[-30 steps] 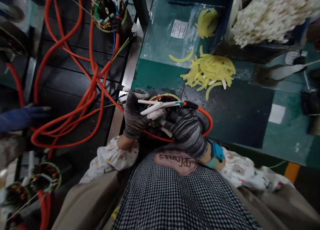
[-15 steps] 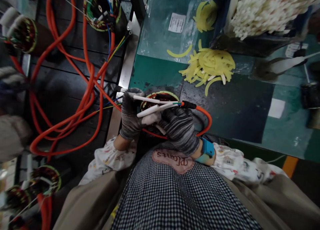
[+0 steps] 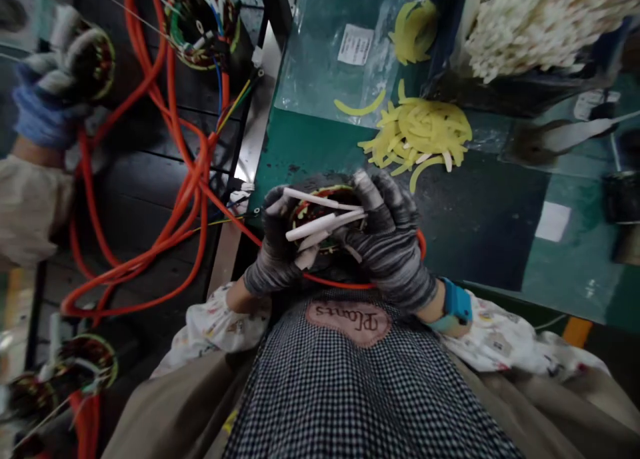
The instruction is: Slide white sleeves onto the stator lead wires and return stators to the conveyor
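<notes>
A motor stator (image 3: pixel 305 212) with dark red windings and a greenish rim stands in front of me at the table edge. White insulating sleeves (image 3: pixel 313 227) lie across its opening. My left hand (image 3: pixel 275 246), in a grey knit glove, is closed around the stator's left side. The right side is covered by my right hand (image 3: pixel 393 239), gloved alike, its fingers bent over the point where the sleeved leads meet the orange cable (image 3: pixel 345 285). That cable joint is hidden under the glove. The cable loops out past the right hand and back below the stator.
Yellow curved strips (image 3: pixel 420 129) lie piled on the green table (image 3: pixel 300 139), near a clear bag (image 3: pixel 320 66). A bin of white tubes (image 3: pixel 530 32) stands at the back right. Orange cables (image 3: pixel 170 246) and another stator (image 3: pixel 200 29) are at left. A co-worker's gloved hand (image 3: pixel 47 102) holds another stator.
My right hand has moved up and right, and now covers the black cable joint seen before. The co-worker's hand and stator have come further into view at left.
</notes>
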Motion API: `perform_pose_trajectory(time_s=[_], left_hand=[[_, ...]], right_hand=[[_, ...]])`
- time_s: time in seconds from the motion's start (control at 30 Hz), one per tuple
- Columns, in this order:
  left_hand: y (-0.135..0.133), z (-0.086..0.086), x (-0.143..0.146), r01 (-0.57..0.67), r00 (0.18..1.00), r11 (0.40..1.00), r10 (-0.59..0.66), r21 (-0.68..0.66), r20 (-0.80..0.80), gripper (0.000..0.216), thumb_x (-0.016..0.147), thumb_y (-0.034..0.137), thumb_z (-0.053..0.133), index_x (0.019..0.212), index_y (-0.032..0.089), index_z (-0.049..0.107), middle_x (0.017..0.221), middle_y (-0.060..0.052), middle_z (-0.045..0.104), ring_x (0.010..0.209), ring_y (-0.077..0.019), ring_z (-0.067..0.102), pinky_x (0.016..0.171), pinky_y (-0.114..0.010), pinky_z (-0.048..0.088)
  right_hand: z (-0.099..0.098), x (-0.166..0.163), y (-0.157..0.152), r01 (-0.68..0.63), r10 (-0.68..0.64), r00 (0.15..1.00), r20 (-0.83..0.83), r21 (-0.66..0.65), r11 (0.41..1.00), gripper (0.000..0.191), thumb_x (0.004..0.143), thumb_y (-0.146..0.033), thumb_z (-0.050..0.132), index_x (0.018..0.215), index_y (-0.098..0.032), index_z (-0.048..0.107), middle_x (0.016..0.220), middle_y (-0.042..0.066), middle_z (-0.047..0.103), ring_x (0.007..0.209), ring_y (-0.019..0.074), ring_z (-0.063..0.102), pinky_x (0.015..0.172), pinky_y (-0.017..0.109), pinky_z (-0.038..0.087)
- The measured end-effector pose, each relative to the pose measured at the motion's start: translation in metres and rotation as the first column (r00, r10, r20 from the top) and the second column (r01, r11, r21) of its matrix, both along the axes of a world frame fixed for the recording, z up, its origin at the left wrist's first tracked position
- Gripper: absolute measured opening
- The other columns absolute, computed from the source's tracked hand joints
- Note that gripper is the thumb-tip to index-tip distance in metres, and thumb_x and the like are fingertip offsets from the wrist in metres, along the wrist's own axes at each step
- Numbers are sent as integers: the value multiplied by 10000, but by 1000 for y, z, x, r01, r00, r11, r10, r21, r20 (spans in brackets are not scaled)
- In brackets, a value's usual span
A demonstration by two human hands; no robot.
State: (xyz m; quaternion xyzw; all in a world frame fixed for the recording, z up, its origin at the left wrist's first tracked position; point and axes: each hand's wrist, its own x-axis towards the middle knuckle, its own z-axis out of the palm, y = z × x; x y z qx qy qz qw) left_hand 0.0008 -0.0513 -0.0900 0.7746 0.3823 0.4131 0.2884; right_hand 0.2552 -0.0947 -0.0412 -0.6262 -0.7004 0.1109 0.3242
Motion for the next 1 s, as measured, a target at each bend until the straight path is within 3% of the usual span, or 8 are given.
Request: perform_pose_trajectory(time_s=[0.13,0.27,0.4,0.6,0.7,0.8,0.9,1.0], left_hand=[[9,13,21,50,999,986,-52,160,6,851,1201,651,685,1907,342,322,1834,-180,506,1752,-379,524,1469,-618,526],[14,17,26,118,992,984,-123,135,36,871,1202,596,707,1935,361,300,1835,-177,489,1790,-385,478,1471,-606,513],[14,18,27,157,983,980,-167,125,72,899,1194,572,735,1944,340,297,1844,-170,487,1795,-392,456,1485,-633,486],[6,21,33,100,993,992,-105,82,53,982,1151,715,772,1919,324,301,1869,-193,435,1791,-428,451,1458,-670,530],[1,25,40,14,1000,1000,-13,19,-12,1052,1090,808,821,1874,300,338,1875,-210,431,1788,-441,445,1490,-695,486],[-1,35,50,-39,999,999,39,-9,-21,913,1146,681,806,1863,312,377,1853,-197,476,1768,-404,488,1469,-650,535],[2,46,61,8,1000,999,-9,-40,-13,893,1151,512,811,1902,366,350,1830,-153,540,1768,-398,505,1483,-648,526],[7,54,68,44,999,998,-45,-54,-8,891,1134,394,785,1914,375,355,1852,-121,538,1770,-403,517,1500,-667,497]], right_hand=[[-16,13,15,-62,62,997,-42,-18,998,731,1198,-610,624,1862,-332,497,1818,114,667,1751,435,559,1482,691,467],[-18,26,23,-173,176,970,-167,37,984,812,1183,-795,541,1867,-365,455,1784,107,679,1664,435,639,1423,739,536],[-16,32,25,-231,243,943,-227,75,970,862,1144,-867,591,1860,-406,456,1748,89,706,1584,433,709,1351,744,610],[-19,24,7,-161,156,965,-209,-7,987,775,1159,-702,688,1837,-364,529,1833,131,641,1719,493,566,1450,806,473],[-19,30,3,-195,188,960,-208,-10,981,640,1142,-585,775,1748,-424,649,1895,85,590,1743,495,551,1422,805,516],[-18,48,7,-257,233,933,-274,-53,965,632,1151,-497,801,1765,-466,653,1889,60,605,1708,457,617,1401,769,564],[-17,69,19,-280,225,905,-362,-107,954,749,1162,-480,796,1865,-446,542,1859,86,638,1685,425,655,1402,723,583],[-18,83,31,-361,314,887,-339,-86,928,694,1111,-536,857,1769,-425,667,1873,89,625,1692,450,638,1421,748,551]])
